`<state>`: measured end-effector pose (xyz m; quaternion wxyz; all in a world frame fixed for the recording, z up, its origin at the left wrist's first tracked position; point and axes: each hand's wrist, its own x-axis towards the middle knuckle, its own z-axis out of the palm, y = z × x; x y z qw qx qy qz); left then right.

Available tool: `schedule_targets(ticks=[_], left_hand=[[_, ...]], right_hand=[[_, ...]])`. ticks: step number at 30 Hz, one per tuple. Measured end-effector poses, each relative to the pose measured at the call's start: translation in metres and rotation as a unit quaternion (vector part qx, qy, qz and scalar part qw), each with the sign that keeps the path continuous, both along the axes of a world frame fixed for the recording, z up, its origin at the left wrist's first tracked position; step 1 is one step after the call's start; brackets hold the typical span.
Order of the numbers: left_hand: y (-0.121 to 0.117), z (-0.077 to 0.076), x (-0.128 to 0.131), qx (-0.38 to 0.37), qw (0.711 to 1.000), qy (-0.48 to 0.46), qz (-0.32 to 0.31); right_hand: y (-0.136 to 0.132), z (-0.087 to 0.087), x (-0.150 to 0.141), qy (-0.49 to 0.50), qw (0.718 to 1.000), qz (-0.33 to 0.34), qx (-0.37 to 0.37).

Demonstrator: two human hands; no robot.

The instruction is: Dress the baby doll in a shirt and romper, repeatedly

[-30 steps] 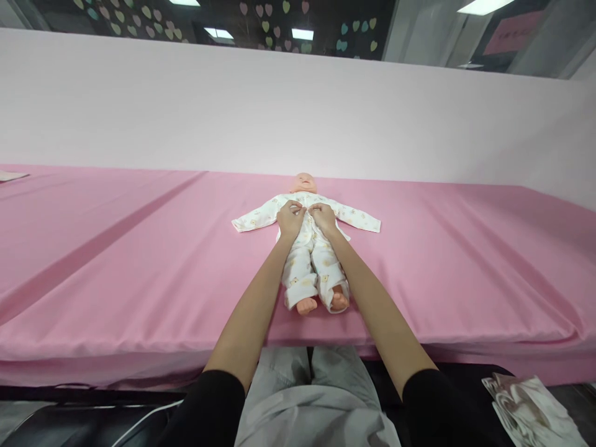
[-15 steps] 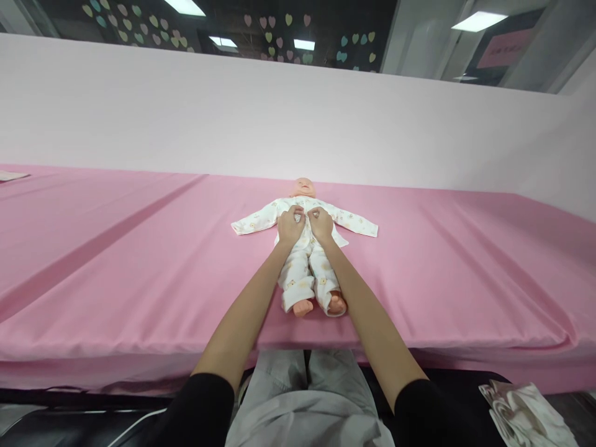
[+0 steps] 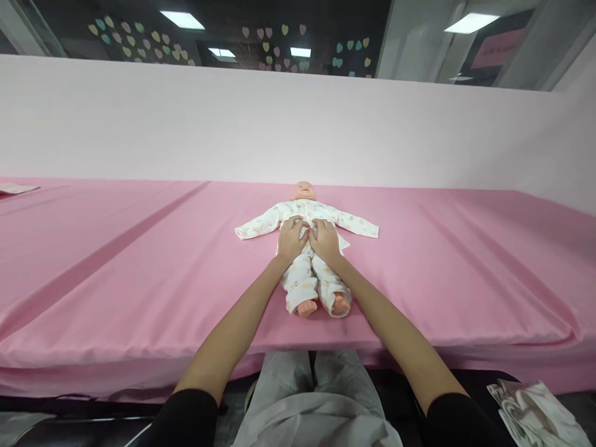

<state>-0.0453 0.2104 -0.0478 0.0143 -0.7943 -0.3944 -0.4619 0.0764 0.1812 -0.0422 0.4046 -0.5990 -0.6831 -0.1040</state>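
A baby doll (image 3: pixel 303 190) lies on its back on the pink sheet (image 3: pixel 139 261), head away from me and bare feet towards me. It wears a white printed romper (image 3: pixel 307 279) with the sleeves spread out sideways. My left hand (image 3: pixel 292 238) and my right hand (image 3: pixel 325 239) rest side by side on the doll's belly, fingers pinching the romper's front opening where the two edges meet. Both forearms reach in from the near edge.
A pale pink backdrop (image 3: pixel 298 124) rises behind the long pink table. A crumpled light cloth (image 3: pixel 535 413) lies at the lower right, below the table edge. A flat pale item (image 3: pixel 16 189) sits at the far left.
Both hands have slid down the romper's front, from the doll's chest to its belly. The camera view has tilted slightly.
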Motion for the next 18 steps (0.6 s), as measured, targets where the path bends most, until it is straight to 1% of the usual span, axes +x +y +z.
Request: schedule_targets(ticks=[3, 6, 10, 14, 16, 18], left_hand=[[-0.002, 0.003, 0.0, -0.011, 1.0, 0.007, 0.008], [-0.003, 0.006, 0.0, -0.023, 1.0, 0.006, 0.016], [-0.002, 0.006, 0.0, -0.016, 1.0, 0.003, 0.014], [-0.002, 0.008, 0.002, 0.004, 0.998, 0.065, 0.02], [-0.004, 0.011, 0.003, 0.009, 0.995, 0.101, 0.026], [-0.006, 0.013, 0.003, 0.009, 0.993, 0.116, 0.024]], right_hand=[[-0.005, 0.0, 0.001, 0.005, 1.0, 0.016, 0.006], [-0.004, 0.0, 0.001, 0.005, 1.0, 0.011, 0.006], [-0.001, 0.0, 0.005, 0.042, 0.999, 0.004, -0.009], [-0.001, 0.0, 0.007, 0.084, 0.996, 0.012, -0.029], [-0.002, 0.001, 0.006, 0.087, 0.996, 0.012, -0.025], [-0.004, 0.003, 0.004, 0.079, 0.997, 0.008, -0.015]])
